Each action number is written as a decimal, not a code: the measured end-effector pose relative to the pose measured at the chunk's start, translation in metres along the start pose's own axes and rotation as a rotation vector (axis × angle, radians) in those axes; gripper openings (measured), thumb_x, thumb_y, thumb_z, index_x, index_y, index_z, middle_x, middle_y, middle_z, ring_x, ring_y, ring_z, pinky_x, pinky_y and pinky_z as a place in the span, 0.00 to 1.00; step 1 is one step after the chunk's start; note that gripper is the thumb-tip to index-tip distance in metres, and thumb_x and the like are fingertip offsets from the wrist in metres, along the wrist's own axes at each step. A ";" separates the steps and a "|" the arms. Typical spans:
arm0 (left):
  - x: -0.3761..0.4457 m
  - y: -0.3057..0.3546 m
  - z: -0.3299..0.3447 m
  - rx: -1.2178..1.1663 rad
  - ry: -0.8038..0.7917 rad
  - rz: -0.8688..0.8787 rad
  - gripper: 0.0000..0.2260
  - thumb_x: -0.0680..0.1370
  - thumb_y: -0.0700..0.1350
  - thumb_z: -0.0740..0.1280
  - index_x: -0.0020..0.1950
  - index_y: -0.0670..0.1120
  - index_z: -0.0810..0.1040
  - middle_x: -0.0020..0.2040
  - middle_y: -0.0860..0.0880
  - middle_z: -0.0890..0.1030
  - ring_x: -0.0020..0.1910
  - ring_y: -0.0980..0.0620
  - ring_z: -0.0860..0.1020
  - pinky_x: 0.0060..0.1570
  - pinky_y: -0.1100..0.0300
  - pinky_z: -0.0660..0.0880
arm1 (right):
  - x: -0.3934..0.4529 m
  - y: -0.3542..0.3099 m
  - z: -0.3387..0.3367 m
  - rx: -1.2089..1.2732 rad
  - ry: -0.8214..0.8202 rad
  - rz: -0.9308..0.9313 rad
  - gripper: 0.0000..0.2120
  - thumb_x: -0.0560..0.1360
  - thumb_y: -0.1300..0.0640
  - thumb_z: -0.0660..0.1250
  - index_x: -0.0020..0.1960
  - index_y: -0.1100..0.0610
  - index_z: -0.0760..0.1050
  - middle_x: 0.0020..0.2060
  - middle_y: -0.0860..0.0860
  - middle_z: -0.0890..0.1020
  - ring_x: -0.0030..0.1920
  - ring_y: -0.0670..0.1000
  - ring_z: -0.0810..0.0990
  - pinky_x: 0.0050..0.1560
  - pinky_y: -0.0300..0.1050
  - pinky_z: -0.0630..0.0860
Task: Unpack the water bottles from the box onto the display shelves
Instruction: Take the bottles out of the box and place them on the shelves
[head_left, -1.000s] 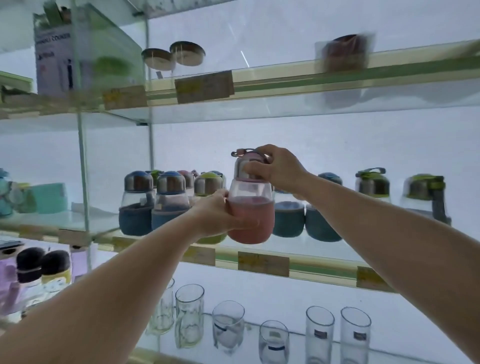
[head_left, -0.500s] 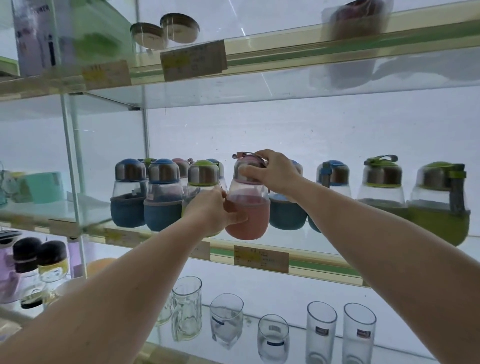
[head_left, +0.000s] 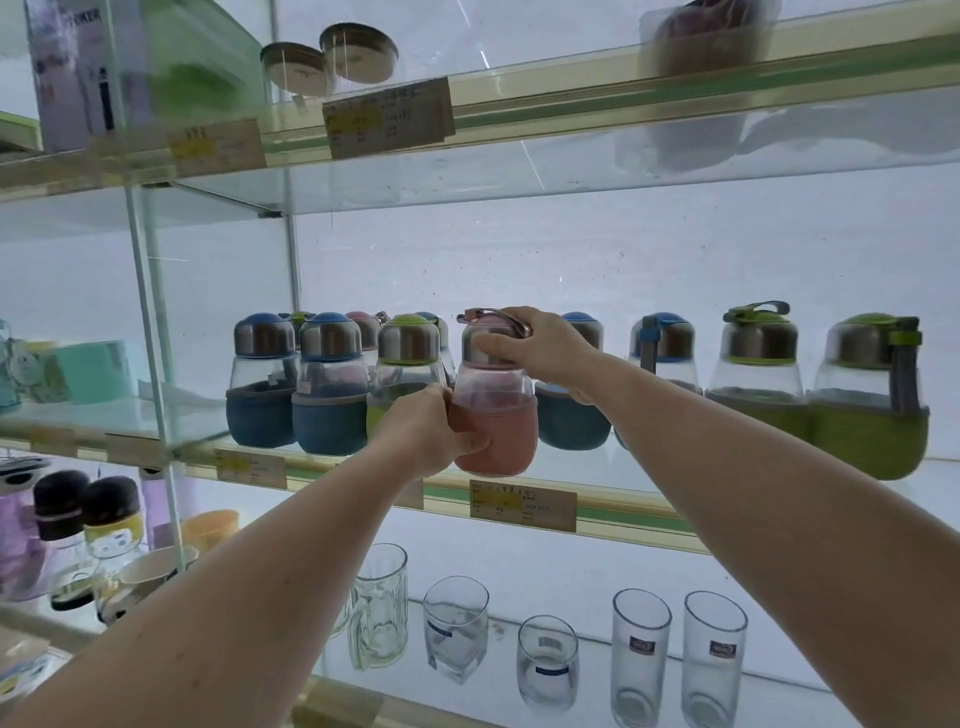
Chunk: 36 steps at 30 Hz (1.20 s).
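Lowered since a second ago, the pink bottle now reaches the glass shelf, left hand gripping its sleeve, right hand curled round its cap. Several bottles already stand beside these fingers; the box is unseen.

A white box on the top shelf shows the letters "OKER"; shelf-edge price tags are too blurred to read.
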<state>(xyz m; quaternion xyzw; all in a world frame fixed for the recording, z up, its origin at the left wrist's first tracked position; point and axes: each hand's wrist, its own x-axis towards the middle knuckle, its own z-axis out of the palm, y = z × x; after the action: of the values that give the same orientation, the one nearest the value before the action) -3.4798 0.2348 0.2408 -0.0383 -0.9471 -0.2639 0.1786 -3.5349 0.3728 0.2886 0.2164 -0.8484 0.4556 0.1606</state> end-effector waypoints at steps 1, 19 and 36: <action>-0.001 0.000 0.000 0.002 -0.001 0.003 0.21 0.75 0.48 0.69 0.66 0.46 0.71 0.59 0.48 0.79 0.49 0.53 0.73 0.48 0.62 0.71 | -0.001 -0.001 0.000 0.005 -0.006 0.011 0.27 0.70 0.43 0.70 0.64 0.54 0.73 0.55 0.50 0.80 0.57 0.52 0.77 0.62 0.51 0.74; -0.053 -0.057 -0.054 -0.008 0.081 -0.136 0.22 0.78 0.53 0.62 0.68 0.43 0.69 0.61 0.45 0.77 0.54 0.48 0.76 0.53 0.58 0.72 | -0.025 -0.084 0.055 -0.464 0.179 -0.418 0.13 0.78 0.53 0.60 0.59 0.55 0.76 0.63 0.53 0.75 0.66 0.52 0.68 0.62 0.43 0.64; -0.240 -0.286 -0.065 -0.058 -0.037 -0.853 0.09 0.78 0.53 0.62 0.50 0.47 0.72 0.48 0.48 0.74 0.46 0.50 0.73 0.49 0.57 0.69 | -0.127 -0.080 0.361 -0.132 -0.697 -0.235 0.15 0.78 0.55 0.60 0.53 0.64 0.79 0.47 0.58 0.81 0.52 0.57 0.78 0.45 0.44 0.70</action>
<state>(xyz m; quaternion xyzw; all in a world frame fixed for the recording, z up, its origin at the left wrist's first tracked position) -3.2831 -0.0382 0.0674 0.3473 -0.8732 -0.3400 0.0353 -3.4122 0.0572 0.0927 0.4437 -0.8491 0.2773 -0.0729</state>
